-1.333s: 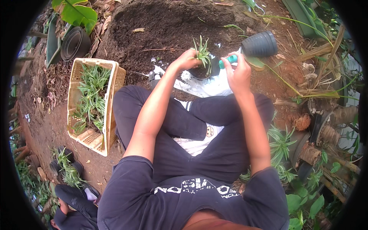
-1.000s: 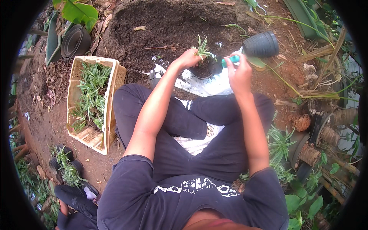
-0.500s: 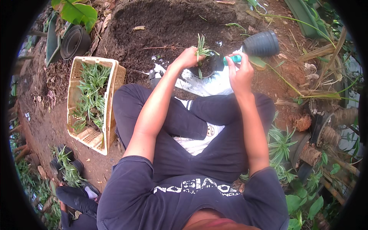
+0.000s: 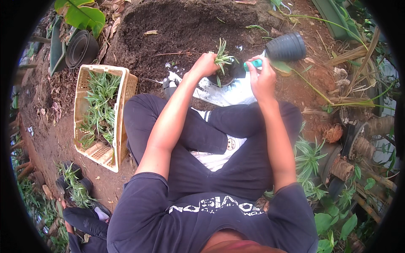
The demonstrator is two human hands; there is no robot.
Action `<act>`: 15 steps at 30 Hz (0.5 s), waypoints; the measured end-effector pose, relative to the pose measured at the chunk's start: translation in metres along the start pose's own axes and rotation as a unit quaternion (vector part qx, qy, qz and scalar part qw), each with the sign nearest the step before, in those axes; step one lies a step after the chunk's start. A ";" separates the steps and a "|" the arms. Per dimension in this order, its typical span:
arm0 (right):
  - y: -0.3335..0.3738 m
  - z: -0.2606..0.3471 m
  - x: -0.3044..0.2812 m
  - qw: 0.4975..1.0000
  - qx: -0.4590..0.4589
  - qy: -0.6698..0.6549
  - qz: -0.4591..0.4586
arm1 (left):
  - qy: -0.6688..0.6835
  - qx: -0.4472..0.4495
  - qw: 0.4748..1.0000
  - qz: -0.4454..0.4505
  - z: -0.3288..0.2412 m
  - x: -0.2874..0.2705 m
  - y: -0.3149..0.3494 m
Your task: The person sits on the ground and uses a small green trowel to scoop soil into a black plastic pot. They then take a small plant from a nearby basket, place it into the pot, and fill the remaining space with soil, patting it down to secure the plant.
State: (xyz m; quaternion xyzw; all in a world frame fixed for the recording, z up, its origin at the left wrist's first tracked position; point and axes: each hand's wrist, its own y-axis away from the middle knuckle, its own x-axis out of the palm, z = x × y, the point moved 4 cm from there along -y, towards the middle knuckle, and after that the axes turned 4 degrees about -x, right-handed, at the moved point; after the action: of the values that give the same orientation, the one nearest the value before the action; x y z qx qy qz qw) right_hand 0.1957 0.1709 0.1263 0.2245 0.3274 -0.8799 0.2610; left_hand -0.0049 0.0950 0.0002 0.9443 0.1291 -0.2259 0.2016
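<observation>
A small green-and-white striped plant stands in a dark round pot of soil in front of me. My left hand pinches the plant near its base, at the pot's left side. To the right of the pot, my right hand is closed round a green handle. I cannot make out the tool's working end against the dark soil. Beneath the pot lies a white sheet smudged with soil.
A cream plastic crate of similar plants stands at left. Nested black pots lie on their side at right, beyond my right hand. Dark loose soil spreads ahead. Another person's leg shows at lower left, near potted plants.
My right hand has shifted slightly left and upward with the green handle, which has tilted a little. My left hand stays at the plant, almost still.
</observation>
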 end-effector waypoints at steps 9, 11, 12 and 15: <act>0.003 -0.008 -0.009 0.999 0.019 -0.020 -0.034 | 0.000 0.020 1.000 0.007 0.007 0.006 -0.004; 0.001 -0.008 -0.015 0.998 0.023 -0.032 -0.047 | -0.003 0.005 1.000 0.023 0.008 0.007 -0.006; -0.001 -0.009 -0.017 0.997 0.021 -0.042 -0.057 | -0.037 0.028 0.999 -0.005 0.008 0.008 -0.006; -0.002 -0.012 -0.024 0.994 0.044 -0.057 -0.077 | -0.123 0.086 0.986 -0.073 -0.006 0.011 -0.001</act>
State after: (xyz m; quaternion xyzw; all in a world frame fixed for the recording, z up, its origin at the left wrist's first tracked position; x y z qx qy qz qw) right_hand 0.2156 0.1875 0.1329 0.1594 0.2890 -0.9224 0.2004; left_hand 0.0067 0.1001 -0.0008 0.9110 0.1522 -0.3651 0.1168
